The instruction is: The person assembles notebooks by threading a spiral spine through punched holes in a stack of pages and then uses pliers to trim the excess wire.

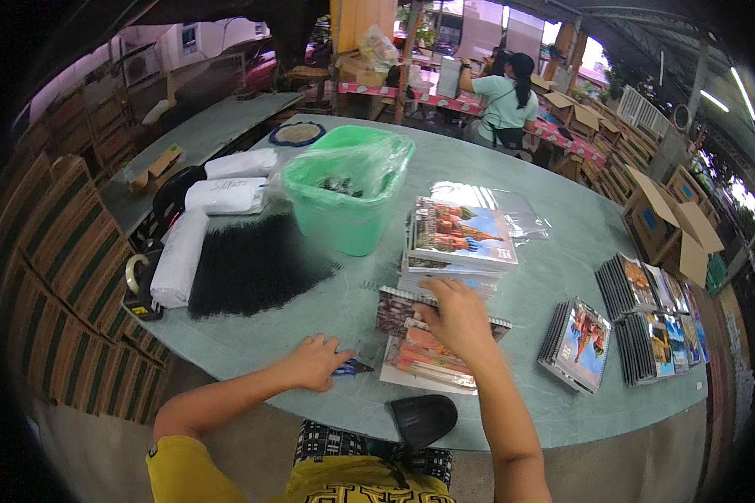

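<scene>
My left hand [315,363] rests near the table's front edge, its fingers curled over a blue-handled tool [354,366] that looks like small pliers; the tips point right. My right hand [457,318] lies on an open notebook [434,359], with fingers and thumb closed about its upper part by the black spiral binding. Colourful printed pages face up below that hand, while a dark picture shows at its left. Part of the notebook is hidden by my hand and forearm. Just beyond stands a stack of spiral notebooks [464,230] with a colourful domed building on the top cover.
Black spiral coils [252,264] lie heaped left, beside white rolls [179,260] and a tape dispenser [145,285]. A green bin [340,222] with a plastic liner stands behind. More notebooks [576,344] are stacked right, near an open carton [667,222]. A person [503,105] works farther back.
</scene>
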`<state>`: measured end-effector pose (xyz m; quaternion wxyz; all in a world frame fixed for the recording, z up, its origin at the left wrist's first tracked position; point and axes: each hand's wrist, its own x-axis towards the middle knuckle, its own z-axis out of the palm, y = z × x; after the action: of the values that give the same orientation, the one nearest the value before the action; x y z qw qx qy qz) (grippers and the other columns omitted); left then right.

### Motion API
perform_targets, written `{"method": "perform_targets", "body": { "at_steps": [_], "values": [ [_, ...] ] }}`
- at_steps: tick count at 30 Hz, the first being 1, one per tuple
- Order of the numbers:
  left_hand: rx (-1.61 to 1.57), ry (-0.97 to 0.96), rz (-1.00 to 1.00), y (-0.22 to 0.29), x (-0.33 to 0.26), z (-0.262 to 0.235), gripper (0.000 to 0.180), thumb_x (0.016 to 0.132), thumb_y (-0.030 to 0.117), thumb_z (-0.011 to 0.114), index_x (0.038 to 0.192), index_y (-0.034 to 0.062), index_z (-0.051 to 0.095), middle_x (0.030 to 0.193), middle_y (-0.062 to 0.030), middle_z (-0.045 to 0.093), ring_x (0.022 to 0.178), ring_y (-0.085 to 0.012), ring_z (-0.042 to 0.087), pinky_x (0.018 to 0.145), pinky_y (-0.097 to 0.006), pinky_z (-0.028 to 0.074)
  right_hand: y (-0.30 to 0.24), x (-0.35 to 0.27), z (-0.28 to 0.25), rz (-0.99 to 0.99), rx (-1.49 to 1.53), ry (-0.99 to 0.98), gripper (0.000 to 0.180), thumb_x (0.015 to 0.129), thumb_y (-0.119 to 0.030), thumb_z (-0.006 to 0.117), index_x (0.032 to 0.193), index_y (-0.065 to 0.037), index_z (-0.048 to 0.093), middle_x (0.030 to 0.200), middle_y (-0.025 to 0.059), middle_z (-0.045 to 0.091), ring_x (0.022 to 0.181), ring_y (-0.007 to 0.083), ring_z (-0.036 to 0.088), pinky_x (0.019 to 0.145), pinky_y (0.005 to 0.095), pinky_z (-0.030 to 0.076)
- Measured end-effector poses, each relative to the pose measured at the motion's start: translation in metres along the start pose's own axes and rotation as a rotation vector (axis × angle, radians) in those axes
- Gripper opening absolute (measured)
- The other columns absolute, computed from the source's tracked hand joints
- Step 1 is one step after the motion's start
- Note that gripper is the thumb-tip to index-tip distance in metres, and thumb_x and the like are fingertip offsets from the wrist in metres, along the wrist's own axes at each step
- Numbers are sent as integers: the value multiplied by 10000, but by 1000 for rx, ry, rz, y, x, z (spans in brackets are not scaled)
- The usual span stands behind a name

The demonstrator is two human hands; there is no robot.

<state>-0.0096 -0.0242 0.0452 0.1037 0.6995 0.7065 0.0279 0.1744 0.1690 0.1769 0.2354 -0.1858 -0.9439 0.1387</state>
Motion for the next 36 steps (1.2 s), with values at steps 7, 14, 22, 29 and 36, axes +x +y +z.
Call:
{"method": "perform_targets", "body": {
  "at_steps": [7, 14, 22, 29, 36],
  "values": [
    [-1118, 51, -324, 36, 7, -80, 278, 796, 186, 577, 1037, 50, 550, 944, -128, 558, 777, -193, 576, 679, -322, 466, -18, 39, 24, -69, 309, -138, 285, 743, -18, 638, 1023, -62, 653, 916, 131, 670, 800, 290, 634, 711, 360, 494],
    [-1258, 149, -301, 33, 20, -81, 268, 853, 278, 550, 1000, 53, 546, 748, -40, 569, 668, -137, 571, 601, -295, 450, -23, 42, 20, -108, 455, -242, 259, 732, 13, 639, 967, -82, 689, 887, 94, 651, 769, 248, 589, 696, 341, 480],
    [-1250, 81, -270, 27, 18, -89, 258, 905, 292, 504, 977, 55, 574, 819, -87, 645, 727, -248, 616, 669, -384, 484, -23, 35, 33, 27, 236, 35, 209, 641, -42, 727, 834, 8, 663, 948, 129, 548, 770, 289, 580, 677, 362, 477],
    [-953, -116, -335, 33, 21, -113, 387, 939, 363, 436, 1152, 48, 509, 870, -127, 638, 805, -252, 635, 652, -403, 480, -23, 31, 40, -11, 212, 44, 241, 620, -67, 749, 825, 21, 657, 934, 141, 551, 782, 298, 576, 687, 367, 477],
    [-1204, -59, -286, 20, 16, -74, 491, 888, 356, 572, 1254, 46, 464, 912, -50, 560, 788, -136, 551, 679, -269, 448, -12, 124, 20, -87, 280, 71, 384, 640, -150, 782, 978, -23, 652, 1037, 153, 584, 901, 275, 599, 781, 363, 487]
  ]
}}
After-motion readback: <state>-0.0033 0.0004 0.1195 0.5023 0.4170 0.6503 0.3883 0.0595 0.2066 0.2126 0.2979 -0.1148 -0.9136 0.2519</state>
